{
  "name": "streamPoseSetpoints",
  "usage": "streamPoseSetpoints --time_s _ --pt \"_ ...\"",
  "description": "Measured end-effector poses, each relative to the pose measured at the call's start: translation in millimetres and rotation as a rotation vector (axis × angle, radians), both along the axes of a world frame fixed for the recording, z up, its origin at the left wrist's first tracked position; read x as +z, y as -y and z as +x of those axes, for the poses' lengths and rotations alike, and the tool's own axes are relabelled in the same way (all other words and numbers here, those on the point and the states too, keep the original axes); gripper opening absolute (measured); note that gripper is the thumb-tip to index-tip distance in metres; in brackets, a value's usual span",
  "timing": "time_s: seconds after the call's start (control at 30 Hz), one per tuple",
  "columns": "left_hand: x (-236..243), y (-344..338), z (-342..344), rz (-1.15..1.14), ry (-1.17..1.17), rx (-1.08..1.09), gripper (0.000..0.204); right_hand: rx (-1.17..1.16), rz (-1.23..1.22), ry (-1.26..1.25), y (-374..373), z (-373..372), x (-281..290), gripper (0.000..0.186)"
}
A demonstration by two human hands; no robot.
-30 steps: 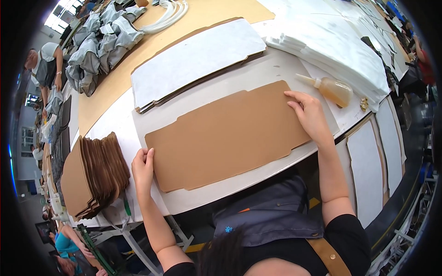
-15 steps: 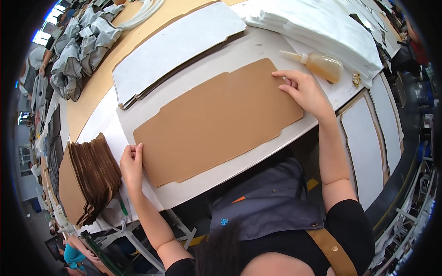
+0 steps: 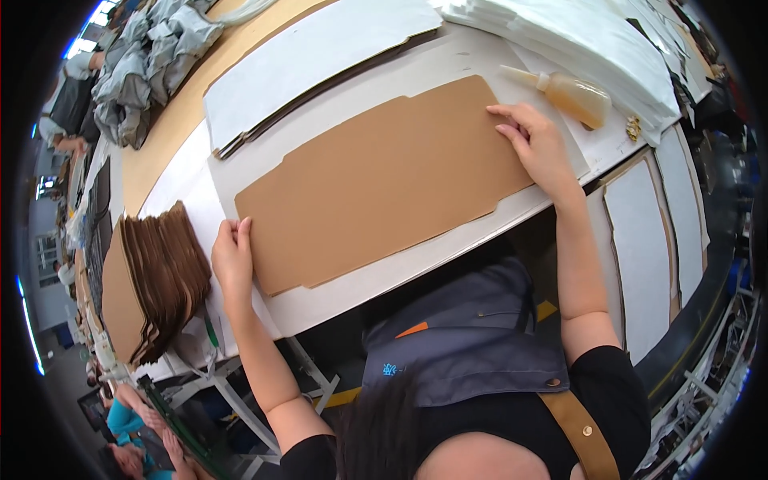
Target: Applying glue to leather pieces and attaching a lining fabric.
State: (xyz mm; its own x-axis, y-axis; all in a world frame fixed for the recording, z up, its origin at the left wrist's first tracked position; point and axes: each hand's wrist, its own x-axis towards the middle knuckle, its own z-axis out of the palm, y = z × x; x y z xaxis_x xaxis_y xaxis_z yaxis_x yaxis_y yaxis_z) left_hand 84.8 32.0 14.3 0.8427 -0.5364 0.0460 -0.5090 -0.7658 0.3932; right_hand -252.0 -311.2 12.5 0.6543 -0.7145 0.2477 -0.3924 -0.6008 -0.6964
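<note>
A large flat brown panel (image 3: 376,188) with stepped, notched long edges lies slantwise on the pale work table (image 3: 336,298) in front of me. My left hand (image 3: 233,258) is closed on its left end, thumb and forefinger pinching the edge. At the opposite end my right hand (image 3: 540,152) has its thumb and forefinger bent onto the panel's edge; its other fingers are partly hidden. Just beyond the panel lies a stack of white-faced panels (image 3: 312,68) with dark edges. A squeeze bottle (image 3: 578,98) of amber liquid with a pointed nozzle rests on its side near my right hand.
Left of my left hand stands a bundle of brown pieces (image 3: 164,276). White sheets (image 3: 572,48) are piled at the far right, with small brass-coloured pieces (image 3: 633,128) beside them. White panels (image 3: 640,248) lie to my right. Grey items (image 3: 148,72) are heaped far left; other people work beyond.
The whole view has shifted, so the table and panel sit higher in the picture. Both hands keep their places at the panel's ends, and the panel has not visibly moved on the table.
</note>
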Motion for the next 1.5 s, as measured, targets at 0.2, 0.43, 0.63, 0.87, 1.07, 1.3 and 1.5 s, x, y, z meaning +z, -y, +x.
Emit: streamPoseSetpoints --time_s 0.2,0.43,0.63,0.87,1.07,1.3,1.5 --pt "-3.5 10.8 -1.8 -0.056 0.546 -0.147 0.027 -0.125 -0.362 -0.008 -15.2 -1.8 -14.9 0.026" --pt "1.7 38.2 42.2 -0.166 0.084 -0.469 0.021 -0.120 -0.047 0.068 -21.9 -8.7 -8.8 0.024" --pt "-1.5 35.8 38.6 -0.136 0.074 -0.441 0.017 -0.101 -0.174 -0.021 -18.6 -8.7 -14.2 0.023" --pt "-14.2 21.8 20.4 -0.195 0.177 -0.384 0.016 -0.062 -0.382 -0.084 -18.3 -5.0 -14.5 0.022" --pt "-18.0 17.6 8.3 -0.198 0.267 -0.358 0.016 -0.144 -0.401 0.043 -12.0 -11.6 -10.3 0.026" --pt "-2.2 19.5 25.2 -0.172 0.115 -0.399 0.012 -0.573 -0.548 -0.004 65.7 -66.7 -14.1 0.052" --pt "13.4 35.2 34.3 -0.143 -0.145 -0.359 0.014 -0.701 0.019 0.211 77.9 -73.7 -17.1 0.093"
